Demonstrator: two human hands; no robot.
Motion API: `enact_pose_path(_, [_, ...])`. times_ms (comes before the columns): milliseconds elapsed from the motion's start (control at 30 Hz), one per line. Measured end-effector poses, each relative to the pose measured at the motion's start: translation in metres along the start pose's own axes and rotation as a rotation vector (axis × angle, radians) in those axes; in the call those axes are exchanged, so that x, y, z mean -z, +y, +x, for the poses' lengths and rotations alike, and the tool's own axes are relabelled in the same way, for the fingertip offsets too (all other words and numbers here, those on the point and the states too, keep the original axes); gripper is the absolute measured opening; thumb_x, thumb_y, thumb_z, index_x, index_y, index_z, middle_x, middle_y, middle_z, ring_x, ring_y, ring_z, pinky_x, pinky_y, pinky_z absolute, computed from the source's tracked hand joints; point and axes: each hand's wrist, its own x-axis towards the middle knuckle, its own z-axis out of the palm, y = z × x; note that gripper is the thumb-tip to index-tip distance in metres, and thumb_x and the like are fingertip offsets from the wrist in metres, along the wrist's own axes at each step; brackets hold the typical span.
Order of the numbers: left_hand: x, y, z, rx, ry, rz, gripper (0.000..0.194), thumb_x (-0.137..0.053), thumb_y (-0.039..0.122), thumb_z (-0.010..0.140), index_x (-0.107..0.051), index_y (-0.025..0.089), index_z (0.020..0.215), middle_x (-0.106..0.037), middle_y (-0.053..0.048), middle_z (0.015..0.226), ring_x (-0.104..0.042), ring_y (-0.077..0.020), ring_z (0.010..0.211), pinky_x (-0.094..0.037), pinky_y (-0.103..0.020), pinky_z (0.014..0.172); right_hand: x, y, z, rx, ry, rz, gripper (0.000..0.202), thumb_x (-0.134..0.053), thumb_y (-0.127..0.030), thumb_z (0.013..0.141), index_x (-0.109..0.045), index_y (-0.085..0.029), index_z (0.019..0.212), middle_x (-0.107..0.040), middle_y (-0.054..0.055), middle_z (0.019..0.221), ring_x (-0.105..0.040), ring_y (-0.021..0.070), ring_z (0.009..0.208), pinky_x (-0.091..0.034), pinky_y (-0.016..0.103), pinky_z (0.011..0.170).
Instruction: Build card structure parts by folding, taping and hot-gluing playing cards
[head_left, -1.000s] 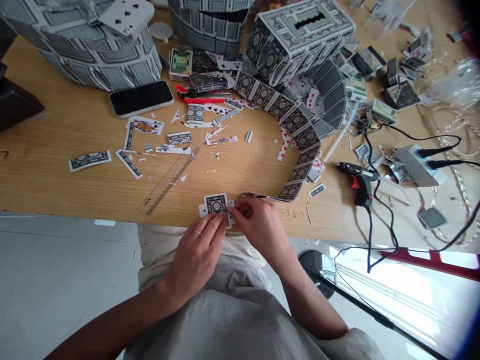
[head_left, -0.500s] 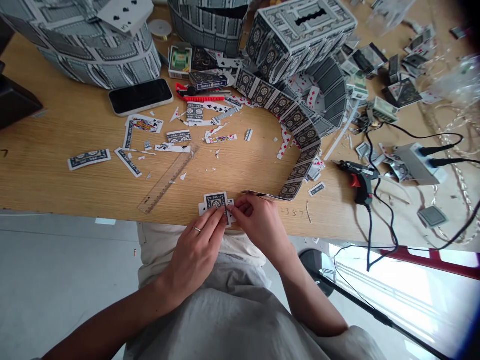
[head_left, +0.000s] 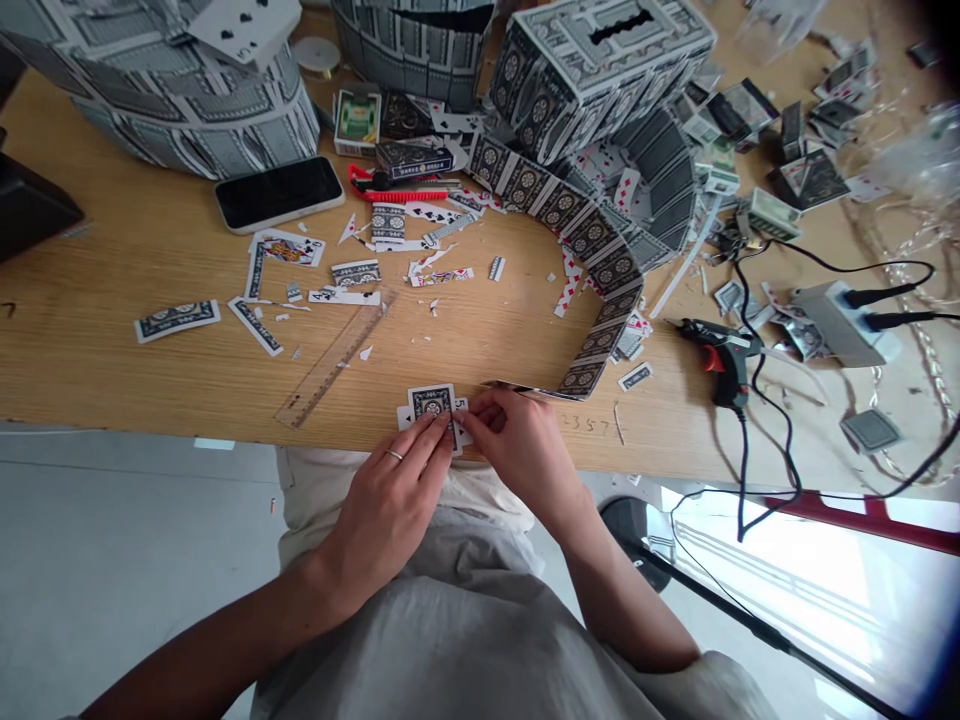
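At the table's front edge a patterned playing card point(head_left: 431, 399) lies back up across another card, a five point(head_left: 461, 405), whose ends stick out on both sides. My left hand point(head_left: 394, 500), with a ring on one finger, rests its stretched fingers flat on the upper card. My right hand point(head_left: 525, 440) is closed, thumb and forefinger pinched at the right edge of the crossed cards. Just behind its knuckles ends a curved strip of joined playing cards point(head_left: 600, 345), standing on edge.
A clear ruler point(head_left: 330, 365) and card scraps lie left of centre. Behind are a phone point(head_left: 279, 195), a red cutter point(head_left: 401, 190) and a card-covered box point(head_left: 600, 80). To the right lie a glue gun point(head_left: 724, 355), its cable and a power strip point(head_left: 844, 325).
Both hands keep their places on the crossed cards. The view has shifted very slightly; nothing else visibly moved.
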Motion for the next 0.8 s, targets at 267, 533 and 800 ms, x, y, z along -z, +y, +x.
enact_pose_path(267, [0.0013,0.0003,0.0023,-0.019,-0.035,0.02,0.044,-0.056,0.007,0.104,-0.064,0.005,0.146,-0.071,-0.017,0.148,-0.068,-0.0311,0.134,-0.056,-0.046,0.115,0.0009,-0.0014,0.0001,0.006,0.0,-0.015,0.018,-0.082,-0.011,0.091,-0.074,-0.02,0.078,-0.08,0.002,0.075,-0.074,0.0195,0.068,-0.051,0.028,0.066])
enact_pose_path(533, [0.0019,-0.0016,0.0056,-0.026,-0.017,0.027,0.043,-0.054,0.006,0.103,-0.066,0.006,0.144,-0.073,-0.017,0.145,-0.069,-0.0305,0.132,-0.056,-0.046,0.115,0.0003,-0.0003,0.0005,0.013,-0.004,-0.011,0.016,-0.081,-0.011,0.091,-0.074,-0.02,0.08,-0.081,0.003,0.078,-0.076,0.02,0.071,-0.051,0.028,0.068])
enact_pose_path(800, [-0.001,-0.0034,0.0055,-0.046,-0.025,0.046,0.042,-0.057,0.008,0.102,-0.066,0.005,0.143,-0.073,-0.019,0.144,-0.068,-0.031,0.131,-0.053,-0.047,0.117,0.004,-0.0037,-0.0066,0.035,0.003,-0.052,0.013,-0.072,-0.012,0.097,-0.078,-0.019,0.088,-0.083,0.006,0.084,-0.077,0.022,0.075,-0.053,0.029,0.07])
